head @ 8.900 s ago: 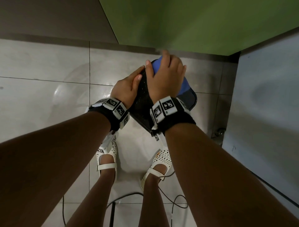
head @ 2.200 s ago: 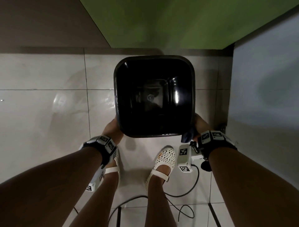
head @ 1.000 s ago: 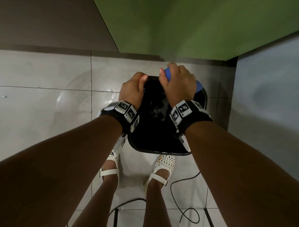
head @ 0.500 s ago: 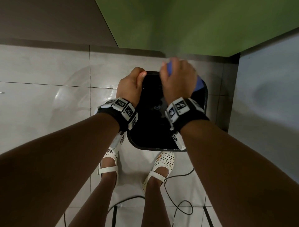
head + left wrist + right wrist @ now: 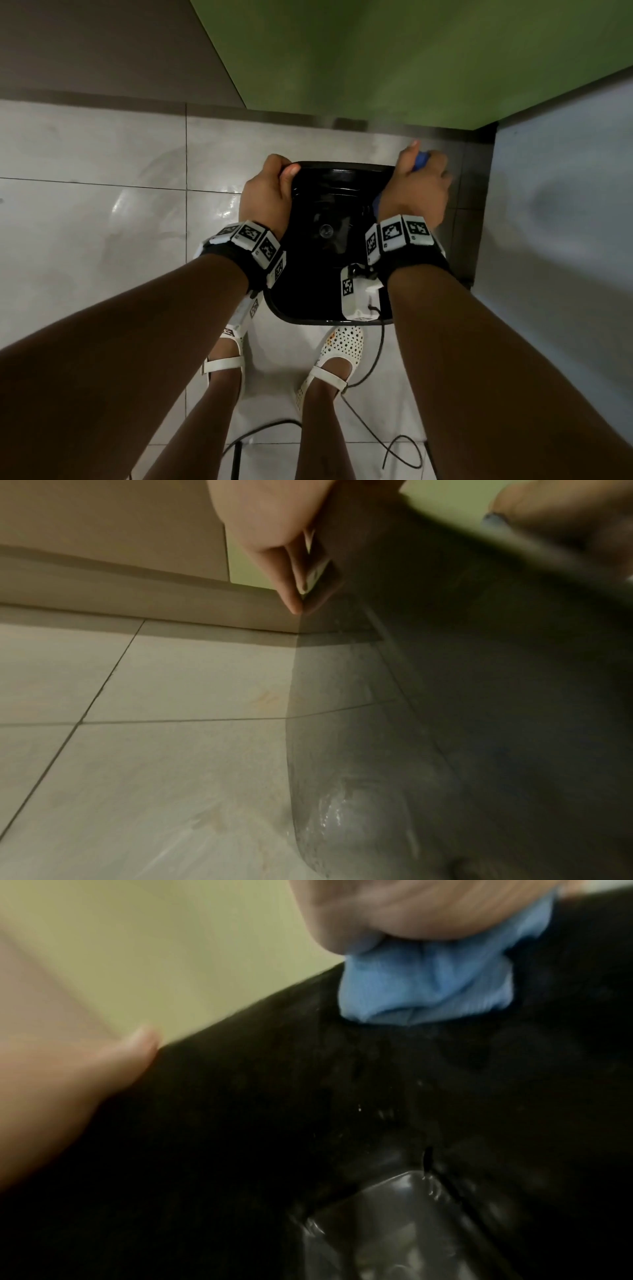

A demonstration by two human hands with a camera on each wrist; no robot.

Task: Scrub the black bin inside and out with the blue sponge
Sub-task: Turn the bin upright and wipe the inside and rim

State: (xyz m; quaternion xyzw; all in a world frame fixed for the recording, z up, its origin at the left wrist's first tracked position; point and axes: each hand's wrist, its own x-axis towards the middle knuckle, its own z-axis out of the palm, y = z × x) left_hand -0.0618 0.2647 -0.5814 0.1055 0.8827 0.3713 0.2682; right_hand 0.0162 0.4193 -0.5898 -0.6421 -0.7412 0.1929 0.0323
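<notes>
The right hand (image 5: 416, 192) is curled around one crumpled blue sponge (image 5: 428, 988), gripping it and pressing it against the far right corner of the rim of one glossy black plastic bin (image 5: 329, 274); in the right wrist view the sponge bulges out beneath the palm and touches the bin's wet inner wall. The left hand (image 5: 269, 195) grasps the far left corner of the same rim, thumb hooked over the top edge and fingers (image 5: 291, 588) laid down the outer wall, as the left wrist view shows. The bin is squarish with rounded corners, its open mouth facing up toward the head camera and its shiny base visible inside. It is over a pale grey tiled floor (image 5: 96, 240), just in front of two feet in white perforated sandals (image 5: 329, 363). Each wrist wears one black band with white coded marker blocks (image 5: 253, 246). Thin black cables (image 5: 376, 435) trail over the tiles near the feet. A green wall (image 5: 411, 61) rises beyond the bin.
</notes>
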